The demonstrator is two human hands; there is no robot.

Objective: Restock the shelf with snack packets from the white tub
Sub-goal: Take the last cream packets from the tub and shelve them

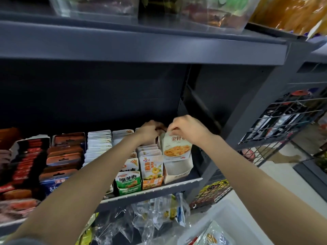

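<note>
Shelf point(152, 190) first: dark metal, packed front to back with upright display boxes, right end near the upright post. White tub point(228, 216) down at lower right, below the shelf's front edge, with a few packets left inside. At the shelf's right end, the pale display box point(177, 167), with a snack packet point(177, 147) standing upright in it. Right hand point(188, 129) pinching that packet's top edge, fingers curled over it. Left hand point(150, 129) curled just beside, at the back of the box; what that grip holds cannot be told. Best done by lowering the packet straight down, printed face forward, while holding the rear packets back, then squaring it flush with the box front.
</note>
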